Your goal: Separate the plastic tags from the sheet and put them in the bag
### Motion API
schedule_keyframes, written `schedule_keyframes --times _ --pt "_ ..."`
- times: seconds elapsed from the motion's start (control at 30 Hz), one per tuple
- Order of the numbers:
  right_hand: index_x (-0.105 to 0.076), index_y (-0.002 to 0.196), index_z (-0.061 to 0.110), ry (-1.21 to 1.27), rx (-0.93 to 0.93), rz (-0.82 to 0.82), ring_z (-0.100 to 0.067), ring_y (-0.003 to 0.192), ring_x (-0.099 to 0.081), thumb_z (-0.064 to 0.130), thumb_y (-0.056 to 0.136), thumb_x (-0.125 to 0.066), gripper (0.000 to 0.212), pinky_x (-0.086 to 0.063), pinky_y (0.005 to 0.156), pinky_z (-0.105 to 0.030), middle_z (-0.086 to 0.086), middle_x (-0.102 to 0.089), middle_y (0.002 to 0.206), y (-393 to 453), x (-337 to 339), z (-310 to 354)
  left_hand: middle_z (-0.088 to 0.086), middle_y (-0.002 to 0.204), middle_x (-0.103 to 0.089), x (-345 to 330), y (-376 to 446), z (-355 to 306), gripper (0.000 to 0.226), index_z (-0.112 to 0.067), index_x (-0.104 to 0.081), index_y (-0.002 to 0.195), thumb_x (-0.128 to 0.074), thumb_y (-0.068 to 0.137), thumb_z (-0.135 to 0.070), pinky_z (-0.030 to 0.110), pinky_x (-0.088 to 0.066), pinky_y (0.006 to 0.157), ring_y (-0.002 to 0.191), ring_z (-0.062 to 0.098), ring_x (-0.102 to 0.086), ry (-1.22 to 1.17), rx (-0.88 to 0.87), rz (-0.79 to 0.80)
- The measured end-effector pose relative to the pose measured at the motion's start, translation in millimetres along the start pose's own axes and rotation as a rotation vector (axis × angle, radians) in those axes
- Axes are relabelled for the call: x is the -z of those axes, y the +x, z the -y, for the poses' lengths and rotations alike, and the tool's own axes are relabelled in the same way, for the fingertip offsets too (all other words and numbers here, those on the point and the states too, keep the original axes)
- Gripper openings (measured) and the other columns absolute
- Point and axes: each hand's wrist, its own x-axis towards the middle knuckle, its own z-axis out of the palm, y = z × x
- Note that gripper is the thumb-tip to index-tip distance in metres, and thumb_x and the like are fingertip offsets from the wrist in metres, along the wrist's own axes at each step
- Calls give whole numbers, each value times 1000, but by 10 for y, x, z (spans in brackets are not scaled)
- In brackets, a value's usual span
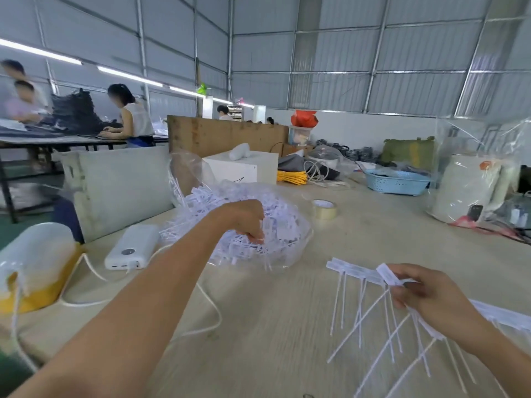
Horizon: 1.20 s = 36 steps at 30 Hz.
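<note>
- Depositing: left hand point(249, 219), fingers curled down, is reaching into the bag point(298, 225); whether it is holding tags is unclear.
- Right hand point(425, 294) is pinching the sheet point(356, 272); next, likely tearing off another tag.

Corrugated grey metal walls point(402, 53), strip lights point(40, 51), wooden table point(273, 326).
</note>
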Motion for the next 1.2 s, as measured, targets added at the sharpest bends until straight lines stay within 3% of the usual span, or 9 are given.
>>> schedule_keyframes --times 0.13,0.27,0.5,0.63,0.77,1.0,1.07,1.1,1.2 --pt "-66 94 7 82 9 -29 -5 40 -50 -17 81 -57 30 -41 50 -9 -4 -63 67 0 -62 26 7 78 -54 -131 192 24 15 -6 -50 77 -63 84 -3 25 -38 57 82 27 -58 -185 -54 -160" --pt "-68 93 15 78 13 -39 -4 43 -52 -14 82 -59 32 -39 52 -7 10 -61 53 32 -106 -10 11 90 -53 -150 316 -13 6 -4 -56 92 -57 86 -3 26 -40 61 80 23 -52 -222 -130 -226" --pt "-69 96 18 99 9 -20 -9 48 -56 -14 81 -59 37 -43 59 -17 -5 -69 75 85 -294 -43 10 91 -56 -216 593 -8 39 -5 -50 126 -58 88 -1 20 -43 66 80 19 -53 -380 -147 -452" --pt "-68 97 14 125 -3 1 -8 45 -56 -15 82 -58 33 -43 56 -9 -1 -67 76 80 -354 -11 16 113 -58 -291 698 31 46 -5 -48 131 -53 87 7 26 -47 82 98 26 -58 -273 -100 -517" --pt "-68 97 15 108 -6 11 -9 47 -58 -12 83 -60 31 -45 60 -14 -5 -68 84 67 -359 -22 10 130 -52 -365 675 58 44 -11 -46 133 -58 91 -17 43 -39 103 121 28 -48 11 -7 -535" --pt "-69 96 18 109 -16 -7 -11 49 -59 -9 84 -60 31 -47 61 -20 -2 -69 86 75 -333 -86 16 141 -34 -280 108 -190 36 -2 -42 128 -47 95 -15 49 -24 112 134 32 -30 408 81 -284" --pt "-68 99 14 108 -15 -17 -9 49 -59 -9 84 -60 29 -47 61 -21 -2 -68 86 81 -314 -94 12 114 -51 -209 -167 -363 10 -5 -51 95 -44 95 -13 45 -34 101 109 28 -49 462 80 -112" --pt "-68 100 14 107 -14 -19 -9 49 -59 -10 84 -59 29 -47 61 -22 -1 -68 85 86 -302 -92 7 94 -53 -175 -292 -463 18 -7 -49 82 -44 96 -17 39 -40 88 88 23 -53 470 37 -65" --pt "-67 100 11 114 -6 -38 -8 48 -57 -12 84 -58 29 -48 62 -22 -1 -67 87 92 -247 -92 6 95 -62 -117 -628 -866 36 -4 -61 98 -48 96 -37 33 -46 80 91 23 -58 327 -182 -62"
